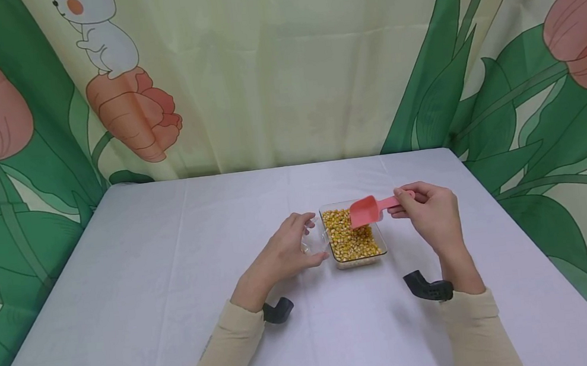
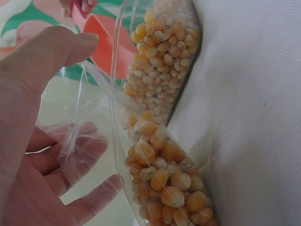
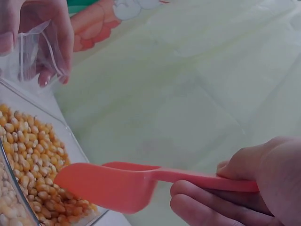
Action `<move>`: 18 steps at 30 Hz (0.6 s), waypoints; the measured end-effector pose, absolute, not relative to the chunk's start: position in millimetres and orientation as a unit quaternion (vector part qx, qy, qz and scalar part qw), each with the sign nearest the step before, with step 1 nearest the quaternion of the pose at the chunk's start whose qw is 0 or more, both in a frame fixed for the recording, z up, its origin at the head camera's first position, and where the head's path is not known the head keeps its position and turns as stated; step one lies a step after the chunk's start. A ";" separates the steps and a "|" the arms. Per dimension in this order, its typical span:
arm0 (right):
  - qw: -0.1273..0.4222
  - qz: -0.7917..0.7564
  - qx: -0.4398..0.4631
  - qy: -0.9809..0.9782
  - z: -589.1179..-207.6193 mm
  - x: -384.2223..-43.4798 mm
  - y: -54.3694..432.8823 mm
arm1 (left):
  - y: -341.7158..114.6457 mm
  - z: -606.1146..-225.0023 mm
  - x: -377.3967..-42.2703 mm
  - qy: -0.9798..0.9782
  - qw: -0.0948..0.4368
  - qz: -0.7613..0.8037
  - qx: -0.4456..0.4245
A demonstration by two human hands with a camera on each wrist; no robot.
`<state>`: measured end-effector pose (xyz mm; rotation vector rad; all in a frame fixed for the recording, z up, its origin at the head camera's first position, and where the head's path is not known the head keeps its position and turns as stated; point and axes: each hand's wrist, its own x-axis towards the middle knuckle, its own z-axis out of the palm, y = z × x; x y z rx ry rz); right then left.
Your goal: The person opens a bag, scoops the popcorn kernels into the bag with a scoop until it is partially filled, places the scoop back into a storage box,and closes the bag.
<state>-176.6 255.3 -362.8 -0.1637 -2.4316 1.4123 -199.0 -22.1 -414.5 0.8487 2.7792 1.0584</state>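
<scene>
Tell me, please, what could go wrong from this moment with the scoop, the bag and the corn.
First, if the right hand digs the pink scoop into the loose corn kernels, some might jump over the rim of the clear container onto the white tablecloth. Second, the clear plastic bag at the left hand looks thin and wrinkled, so it could fold inward. Third, that hand is close beside the container and might bump it.
</scene>
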 end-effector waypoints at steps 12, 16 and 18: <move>0.188 0.427 -0.050 -0.883 -359.6 -172.9 248.9 | -22.6 -416.2 -199.1 0.902 0.009 0.329 0.280; 0.200 0.408 -0.043 -0.890 -360.0 -172.6 246.3 | -22.3 -415.9 -198.5 0.903 0.011 0.327 0.278; 0.202 0.402 -0.038 -0.892 -360.9 -173.1 245.0 | -22.0 -415.8 -198.2 0.903 0.013 0.327 0.277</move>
